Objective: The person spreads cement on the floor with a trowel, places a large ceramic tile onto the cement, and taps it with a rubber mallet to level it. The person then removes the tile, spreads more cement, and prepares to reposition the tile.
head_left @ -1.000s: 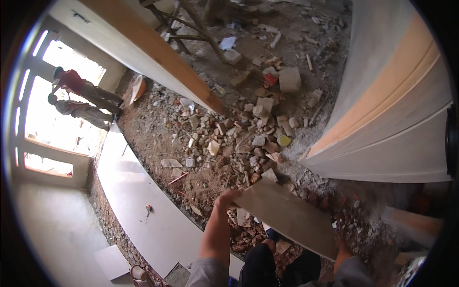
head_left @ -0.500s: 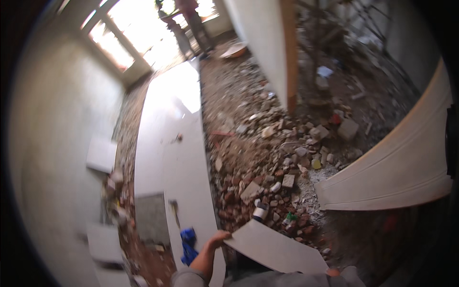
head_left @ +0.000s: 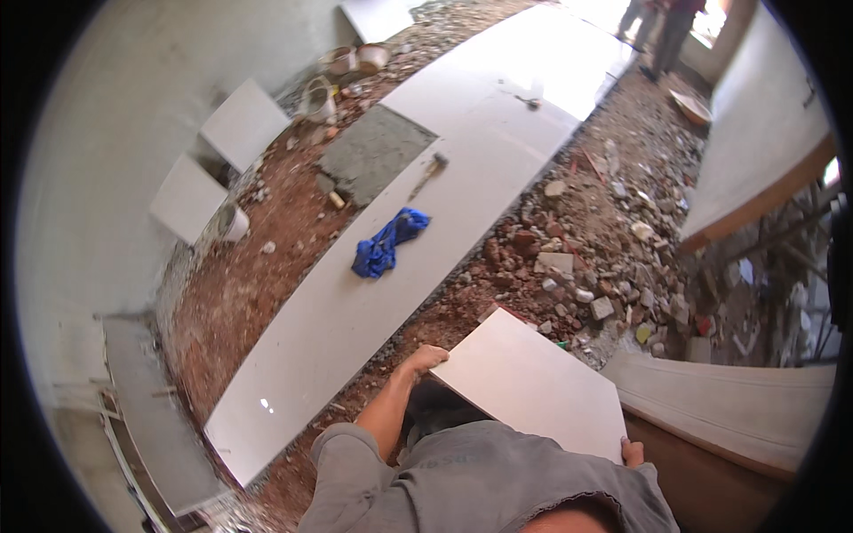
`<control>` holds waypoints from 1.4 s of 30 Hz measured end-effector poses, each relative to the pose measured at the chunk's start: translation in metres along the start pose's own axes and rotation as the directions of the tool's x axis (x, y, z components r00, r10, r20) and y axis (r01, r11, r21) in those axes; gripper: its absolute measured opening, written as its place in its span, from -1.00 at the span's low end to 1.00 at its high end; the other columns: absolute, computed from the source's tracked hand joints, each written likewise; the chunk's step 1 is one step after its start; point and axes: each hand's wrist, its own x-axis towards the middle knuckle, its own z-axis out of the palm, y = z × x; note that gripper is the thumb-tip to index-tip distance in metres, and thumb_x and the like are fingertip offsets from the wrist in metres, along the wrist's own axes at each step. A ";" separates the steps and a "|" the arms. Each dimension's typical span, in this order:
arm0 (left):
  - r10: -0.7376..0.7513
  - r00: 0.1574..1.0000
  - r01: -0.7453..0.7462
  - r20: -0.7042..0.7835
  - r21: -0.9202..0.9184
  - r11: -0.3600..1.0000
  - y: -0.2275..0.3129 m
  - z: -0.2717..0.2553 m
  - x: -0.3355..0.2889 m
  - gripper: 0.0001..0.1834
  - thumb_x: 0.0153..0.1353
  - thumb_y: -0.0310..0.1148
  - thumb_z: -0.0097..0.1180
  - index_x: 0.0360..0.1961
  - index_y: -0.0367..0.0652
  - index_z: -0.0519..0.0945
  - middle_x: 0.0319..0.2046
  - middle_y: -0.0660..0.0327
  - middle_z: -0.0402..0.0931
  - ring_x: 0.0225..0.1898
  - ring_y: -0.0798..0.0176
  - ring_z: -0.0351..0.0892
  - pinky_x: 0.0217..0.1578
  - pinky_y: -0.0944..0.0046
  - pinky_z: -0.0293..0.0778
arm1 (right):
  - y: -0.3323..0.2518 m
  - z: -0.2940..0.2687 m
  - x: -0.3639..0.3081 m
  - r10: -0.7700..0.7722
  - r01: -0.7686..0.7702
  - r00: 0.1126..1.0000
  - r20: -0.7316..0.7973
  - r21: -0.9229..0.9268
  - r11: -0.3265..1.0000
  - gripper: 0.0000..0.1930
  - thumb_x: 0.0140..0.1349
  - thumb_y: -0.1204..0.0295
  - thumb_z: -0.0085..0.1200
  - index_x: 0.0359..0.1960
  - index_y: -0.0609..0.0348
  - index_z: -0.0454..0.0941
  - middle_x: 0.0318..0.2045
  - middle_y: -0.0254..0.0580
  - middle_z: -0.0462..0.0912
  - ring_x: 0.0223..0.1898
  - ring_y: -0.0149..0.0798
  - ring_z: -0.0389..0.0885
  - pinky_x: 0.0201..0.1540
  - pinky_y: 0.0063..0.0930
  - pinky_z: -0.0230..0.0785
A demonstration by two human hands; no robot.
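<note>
A large pale floor tile (head_left: 538,377) is held in front of my body, tilted, between both hands. My left hand (head_left: 426,358) is closed on its left corner. At the tile's right lower edge, the fingers of my right hand (head_left: 633,452) curl over the rim, and the rest of that hand is hidden. To the left lies a strip of laid glossy white tiles (head_left: 480,169). On it rest a crumpled blue cloth (head_left: 391,242) and a mallet (head_left: 429,175). A patch of grey mortar (head_left: 378,153) sits beside the strip.
Broken bricks and rubble (head_left: 569,258) cover the ground right of the strip. A white panel (head_left: 711,409) stands close on my right. Loose tiles (head_left: 244,124) lean at the left wall near several buckets (head_left: 318,99). Two people (head_left: 662,31) stand at the far end.
My view has swung to the left, bringing the near end of the tile strip and the left wall into sight. The tile stays in both hands.
</note>
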 end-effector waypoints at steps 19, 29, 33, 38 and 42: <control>-0.009 0.742 -0.430 -0.671 -0.486 0.761 -0.319 -0.170 -0.333 -0.44 0.31 -0.17 -0.03 0.22 -0.34 0.39 0.15 -0.03 0.42 0.20 0.00 0.38 0.17 0.00 0.31 | -0.420 -0.038 -0.297 -0.789 0.866 0.489 -0.371 0.100 0.489 -0.48 0.29 0.02 0.00 -0.48 0.37 0.50 -0.62 0.03 0.45 -0.53 -0.13 0.38 -0.38 -0.15 0.22; -0.803 -0.167 -0.709 -0.572 -0.496 0.501 -0.274 -0.152 -0.326 -0.12 0.33 0.31 -0.30 0.02 -0.48 0.51 -0.04 -0.04 0.54 -0.07 0.02 0.51 -0.03 0.05 0.43 | -0.624 -0.011 -0.417 -0.963 0.929 -0.011 -0.271 0.354 -0.110 -0.61 0.34 0.17 -0.12 -0.21 0.28 0.59 -0.41 -0.09 0.62 -0.39 -0.21 0.53 -0.26 -0.33 0.38; -0.768 -0.346 -0.583 -0.538 -0.518 0.626 -0.267 -0.105 -0.366 -0.13 0.34 0.28 -0.27 0.05 -0.48 0.49 0.03 -0.05 0.50 -0.07 0.02 0.51 0.00 0.07 0.43 | -0.678 0.034 -0.496 -0.994 0.757 -0.099 0.040 0.652 -0.049 -0.64 0.31 0.18 -0.08 -0.26 0.26 0.57 -0.47 -0.18 0.60 -0.43 -0.34 0.51 -0.36 -0.37 0.37; -0.801 -0.266 -0.423 -0.536 -0.682 0.597 -0.297 -0.110 -0.377 -0.13 0.34 0.28 -0.27 0.06 -0.48 0.48 0.03 -0.06 0.50 -0.06 0.01 0.51 0.00 0.07 0.43 | -0.709 0.102 -0.583 -0.866 0.695 -0.427 0.261 0.707 -0.130 -0.49 0.30 -0.04 -0.09 -0.27 0.26 0.53 -0.50 -0.07 0.55 -0.39 -0.16 0.56 -0.30 -0.25 0.39; -0.802 -0.249 -0.364 -0.542 -0.716 0.596 -0.336 -0.152 -0.403 -0.13 0.33 0.28 -0.27 0.06 -0.48 0.48 0.03 -0.07 0.50 -0.06 0.00 0.51 0.01 0.06 0.42 | -0.716 0.195 -0.672 -0.801 0.755 -0.420 0.427 0.653 -0.047 -0.37 0.29 -0.17 -0.17 -0.31 0.29 0.52 -0.51 0.02 0.53 -0.40 -0.06 0.53 -0.25 -0.20 0.38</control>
